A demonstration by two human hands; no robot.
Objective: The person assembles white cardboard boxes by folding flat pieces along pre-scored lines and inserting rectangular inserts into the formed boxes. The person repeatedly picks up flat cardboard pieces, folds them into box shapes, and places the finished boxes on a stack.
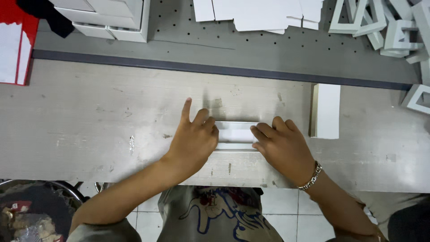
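Between both hands' fingers (264, 131) lies the white box (236, 133).

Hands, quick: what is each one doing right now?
Left hand: open, pressing the white box, forefinger stretched out.
Right hand: fingers curled on the box's other end.

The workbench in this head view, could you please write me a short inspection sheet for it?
Surface: pale, scuffed workbench with a dark strip along its far edge.
Job's things: small white box lying flat between both hands.
Clutter: white box to the right; stacked white boxes, flat white card sheets and white frames on the grey perforated shelf behind.
Grippers: left hand presses the box's left end, forefinger stretched out; right hand, bracelet at the wrist, presses its right end.
Cables: nothing seen.
Surroundings: tiled floor below; bin at lower left.
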